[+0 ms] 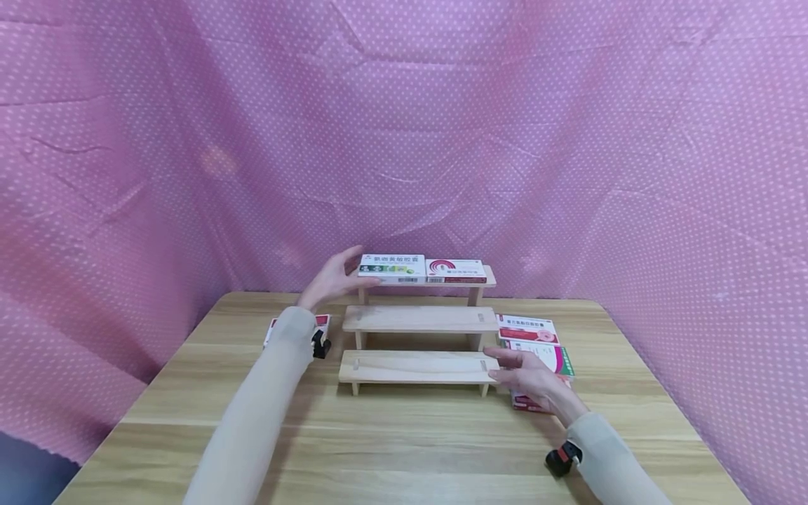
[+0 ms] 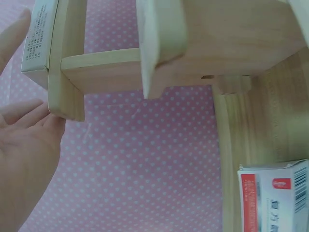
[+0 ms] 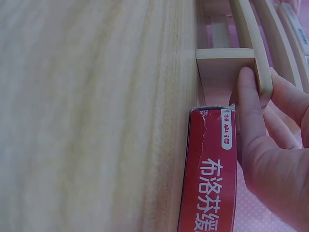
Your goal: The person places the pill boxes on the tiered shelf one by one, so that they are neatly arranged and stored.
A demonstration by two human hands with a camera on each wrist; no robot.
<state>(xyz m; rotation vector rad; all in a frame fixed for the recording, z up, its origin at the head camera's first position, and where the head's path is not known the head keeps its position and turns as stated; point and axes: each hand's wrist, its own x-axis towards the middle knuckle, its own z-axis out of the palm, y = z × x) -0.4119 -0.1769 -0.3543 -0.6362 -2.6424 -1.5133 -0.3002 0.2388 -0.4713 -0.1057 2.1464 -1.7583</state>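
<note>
head view: left hand, grip spread, is touching the top shelf's left end on the wooden stand; right hand is pinching the lowest shelf's right end. the stand is occupying the tabletop.

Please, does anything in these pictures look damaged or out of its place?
Yes, slightly: the red box near the right hand looks worn at one end, with a ragged edge and a pale crease in the right wrist view. Otherwise, the wooden stand is upright, and I see nothing spilled.
</note>
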